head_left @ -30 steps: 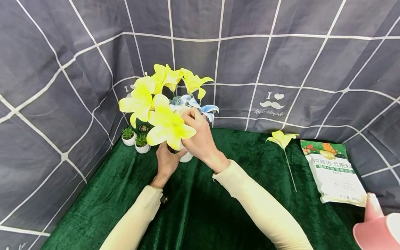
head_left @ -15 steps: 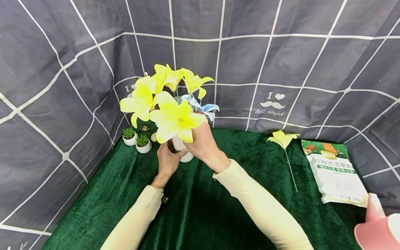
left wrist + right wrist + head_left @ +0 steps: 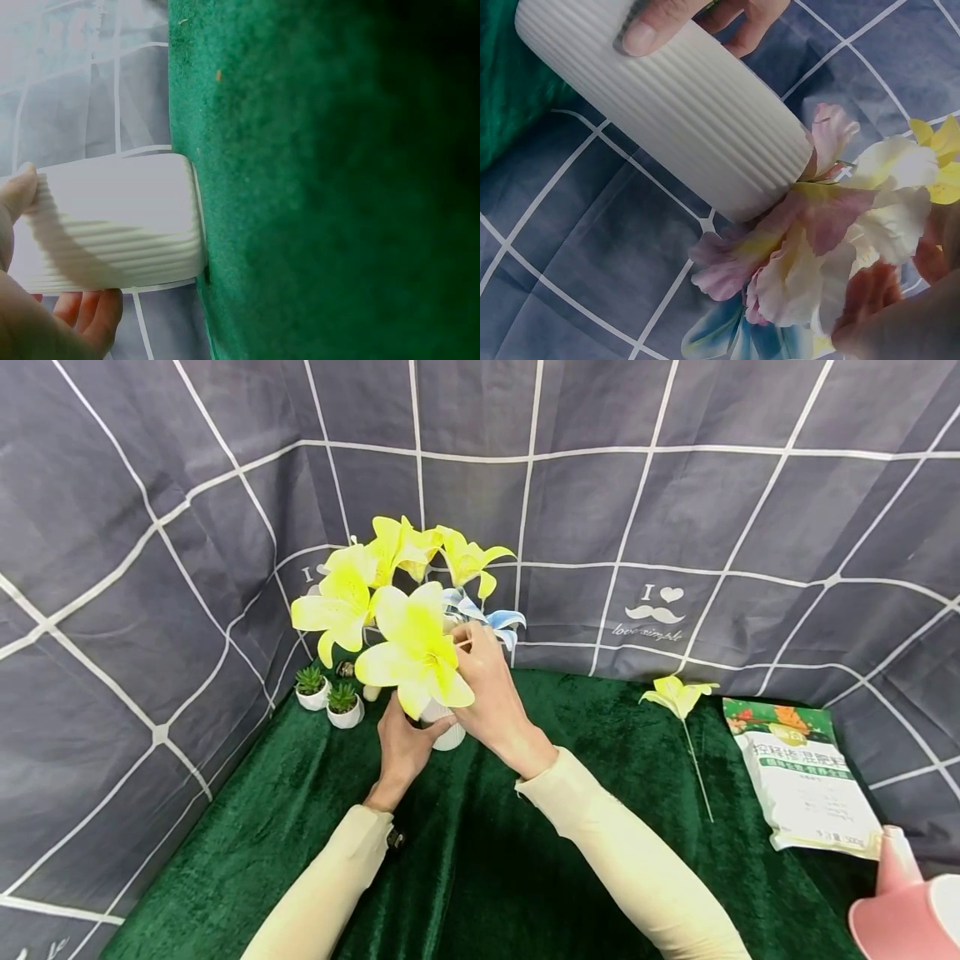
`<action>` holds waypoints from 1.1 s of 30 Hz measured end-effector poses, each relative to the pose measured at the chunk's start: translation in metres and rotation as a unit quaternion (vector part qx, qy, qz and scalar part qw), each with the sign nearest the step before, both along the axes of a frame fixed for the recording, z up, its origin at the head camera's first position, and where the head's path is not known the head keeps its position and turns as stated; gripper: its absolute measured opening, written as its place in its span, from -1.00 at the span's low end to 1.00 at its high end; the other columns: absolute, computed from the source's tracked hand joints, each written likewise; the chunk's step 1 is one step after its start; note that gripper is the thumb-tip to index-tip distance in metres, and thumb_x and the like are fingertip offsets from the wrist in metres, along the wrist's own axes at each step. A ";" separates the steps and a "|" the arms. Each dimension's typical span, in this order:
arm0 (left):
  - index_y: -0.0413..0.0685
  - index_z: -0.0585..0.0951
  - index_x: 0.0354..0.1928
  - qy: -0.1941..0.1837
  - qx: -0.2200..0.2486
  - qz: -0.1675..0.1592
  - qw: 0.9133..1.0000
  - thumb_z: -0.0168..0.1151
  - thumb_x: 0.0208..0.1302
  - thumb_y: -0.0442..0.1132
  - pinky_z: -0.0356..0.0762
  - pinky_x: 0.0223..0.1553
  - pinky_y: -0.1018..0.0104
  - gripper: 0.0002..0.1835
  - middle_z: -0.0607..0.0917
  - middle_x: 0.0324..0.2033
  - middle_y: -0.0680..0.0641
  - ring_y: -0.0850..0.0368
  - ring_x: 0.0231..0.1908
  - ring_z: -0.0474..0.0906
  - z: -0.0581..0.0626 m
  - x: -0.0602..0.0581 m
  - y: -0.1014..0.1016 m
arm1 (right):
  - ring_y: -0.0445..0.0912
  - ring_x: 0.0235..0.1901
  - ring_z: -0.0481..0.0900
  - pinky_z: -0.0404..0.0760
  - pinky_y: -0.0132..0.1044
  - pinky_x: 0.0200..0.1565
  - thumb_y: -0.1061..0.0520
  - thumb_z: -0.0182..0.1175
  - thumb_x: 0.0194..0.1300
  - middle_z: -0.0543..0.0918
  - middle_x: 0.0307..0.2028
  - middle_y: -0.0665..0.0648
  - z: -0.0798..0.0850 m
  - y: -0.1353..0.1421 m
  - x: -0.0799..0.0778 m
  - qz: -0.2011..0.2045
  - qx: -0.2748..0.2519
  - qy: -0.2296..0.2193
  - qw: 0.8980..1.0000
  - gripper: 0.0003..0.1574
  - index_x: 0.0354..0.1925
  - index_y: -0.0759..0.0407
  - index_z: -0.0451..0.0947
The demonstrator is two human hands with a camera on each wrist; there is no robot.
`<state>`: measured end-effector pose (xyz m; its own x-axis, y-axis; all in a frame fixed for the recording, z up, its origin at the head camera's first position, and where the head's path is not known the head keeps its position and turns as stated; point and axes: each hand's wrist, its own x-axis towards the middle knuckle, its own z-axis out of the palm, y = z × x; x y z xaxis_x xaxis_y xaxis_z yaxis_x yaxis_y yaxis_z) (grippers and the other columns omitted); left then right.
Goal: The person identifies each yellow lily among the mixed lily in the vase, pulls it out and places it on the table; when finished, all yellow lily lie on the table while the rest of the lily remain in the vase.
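My left hand (image 3: 405, 745) grips a white ribbed vase (image 3: 127, 225) standing on green velvet cloth, thumb on one side and fingers round the other. Above it, my right hand (image 3: 495, 702) has its fingers curled beside a large yellow lily (image 3: 420, 647) that leans toward me; its stem is mostly hidden by petals and fingers. Several other yellow lilies (image 3: 337, 610) and a blue lily (image 3: 504, 620) rise behind. Pink and white flowers (image 3: 810, 232) crowd the vase mouth in the right wrist view, close to the right fingertips.
Two small potted succulents (image 3: 343, 703) stand left of the vase. To the right lie a single yellow lily (image 3: 678, 695) with its stem and a white-and-green bag (image 3: 806, 777). A pink watering can (image 3: 903, 902) is at the lower right corner. Grey checked cloth (image 3: 600, 510) hangs behind.
The large yellow lily shifted right and up with the right hand, then back left and down, turning a little. The left hand stays on the vase.
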<state>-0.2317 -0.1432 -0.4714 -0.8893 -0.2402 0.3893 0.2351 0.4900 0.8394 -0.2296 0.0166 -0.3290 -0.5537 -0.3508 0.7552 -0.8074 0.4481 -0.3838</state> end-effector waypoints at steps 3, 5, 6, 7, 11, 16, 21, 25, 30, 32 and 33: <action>0.12 0.37 0.38 0.003 0.006 0.000 1.000 0.61 0.02 -0.04 0.62 0.15 -0.05 -0.12 0.58 0.20 -0.09 -0.06 0.18 0.59 0.000 -0.001 0.000 | 0.05 -0.13 0.54 0.56 -0.12 -0.02 0.11 0.25 0.42 0.63 -0.19 0.20 0.001 0.003 0.001 -0.005 -0.022 0.034 0.999 -0.83 -0.08 0.10 0.70; 0.06 0.41 0.33 0.001 0.014 0.000 1.000 0.61 0.02 -0.04 0.67 0.06 -0.05 -0.17 0.60 0.12 -0.13 -0.09 0.10 0.62 0.000 0.000 0.001 | 0.03 -0.16 0.59 0.60 -0.16 -0.10 0.12 0.25 0.42 0.67 -0.22 0.19 0.001 0.006 0.003 -0.009 -0.048 0.029 0.998 -0.80 -0.05 0.14 0.69; 0.02 0.42 0.30 0.000 0.016 0.001 1.000 0.61 0.03 -0.04 0.68 0.02 -0.05 -0.20 0.60 0.08 -0.15 -0.11 0.06 0.63 0.000 -0.001 0.001 | 0.02 -0.19 0.61 0.61 -0.17 -0.15 0.13 0.24 0.43 0.67 -0.23 0.18 0.001 0.007 0.004 -0.011 -0.059 0.022 0.998 -0.79 -0.04 0.16 0.69; 0.00 0.44 0.28 -0.001 0.017 0.002 1.000 0.61 0.03 -0.05 0.69 0.00 -0.04 -0.22 0.61 0.05 -0.16 -0.11 0.03 0.64 0.001 -0.001 0.001 | 0.02 -0.21 0.62 0.61 -0.18 -0.18 0.12 0.25 0.42 0.68 -0.23 0.19 0.002 0.008 0.005 -0.015 -0.069 0.015 0.997 -0.77 -0.02 0.18 0.67; -0.04 0.45 0.26 -0.004 0.011 0.007 1.000 0.62 0.02 -0.05 0.68 0.00 -0.05 -0.22 0.62 0.02 -0.17 -0.11 0.00 0.64 0.002 0.000 0.001 | 0.04 -0.32 0.64 0.59 -0.17 -0.30 0.13 0.26 0.41 0.67 -0.30 0.23 0.003 0.012 0.008 -0.020 -0.100 -0.011 0.995 -0.71 0.02 0.25 0.63; -0.05 0.43 0.27 -0.013 0.008 0.010 1.000 0.61 0.02 -0.03 0.67 0.01 -0.06 -0.21 0.61 0.02 -0.16 -0.09 -0.01 0.64 0.003 0.000 0.001 | 0.02 -0.41 0.60 0.58 -0.16 -0.32 0.11 0.29 0.37 0.64 -0.38 0.22 0.003 0.015 0.007 -0.014 -0.106 -0.023 0.994 -0.74 -0.06 0.25 0.61; -0.04 0.43 0.29 -0.022 0.009 0.012 1.000 0.61 0.03 -0.03 0.67 0.01 -0.04 -0.20 0.61 0.04 -0.16 -0.09 0.00 0.63 0.003 0.000 0.001 | -0.14 -0.61 0.37 0.40 -0.31 -0.47 0.13 0.14 0.50 0.56 -0.48 0.16 0.001 0.018 0.006 0.005 -0.124 -0.077 0.989 -0.79 -0.02 0.21 0.60; -0.04 0.42 0.29 -0.024 0.011 0.010 1.000 0.60 0.03 -0.03 0.67 0.04 -0.05 -0.20 0.60 0.06 -0.15 -0.08 0.01 0.62 0.003 0.000 0.002 | -0.15 -0.63 0.34 0.38 -0.32 -0.49 0.14 0.11 0.52 0.50 -0.54 0.16 -0.002 0.022 0.006 -0.002 -0.138 -0.077 0.987 -0.81 -0.08 0.23 0.59; -0.04 0.41 0.30 -0.023 0.010 0.007 1.000 0.61 0.03 -0.02 0.66 0.05 -0.06 -0.18 0.60 0.07 -0.15 -0.08 0.02 0.62 0.003 -0.001 0.001 | -0.02 -0.41 0.53 0.53 -0.21 -0.26 0.27 0.17 0.43 0.58 -0.38 0.24 -0.004 0.026 0.004 0.019 -0.178 -0.045 0.983 -0.86 -0.08 0.30 0.56; -0.04 0.42 0.30 -0.024 0.007 0.009 1.000 0.61 0.03 -0.01 0.67 0.04 -0.04 -0.18 0.60 0.07 -0.15 -0.07 0.01 0.62 0.004 -0.001 0.001 | -0.04 -0.42 0.52 0.52 -0.22 -0.26 0.25 0.16 0.45 0.59 -0.39 0.24 -0.004 0.028 0.004 0.026 -0.191 -0.046 0.980 -0.85 -0.07 0.30 0.58; -0.04 0.42 0.30 -0.025 0.006 0.010 1.000 0.60 0.03 -0.01 0.67 0.05 -0.04 -0.18 0.60 0.07 -0.15 -0.07 0.02 0.62 0.004 -0.001 0.001 | -0.08 -0.49 0.48 0.49 -0.26 -0.32 0.23 0.13 0.48 0.56 -0.46 0.23 -0.004 0.028 0.004 0.024 -0.194 -0.052 0.979 -0.85 -0.10 0.30 0.58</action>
<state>-0.2325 -0.1423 -0.4676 -0.9029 -0.2621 0.3406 0.1823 0.4842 0.8558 -0.2258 0.0447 -0.3330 -0.6247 -0.0767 0.7771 -0.7714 0.2151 -0.5989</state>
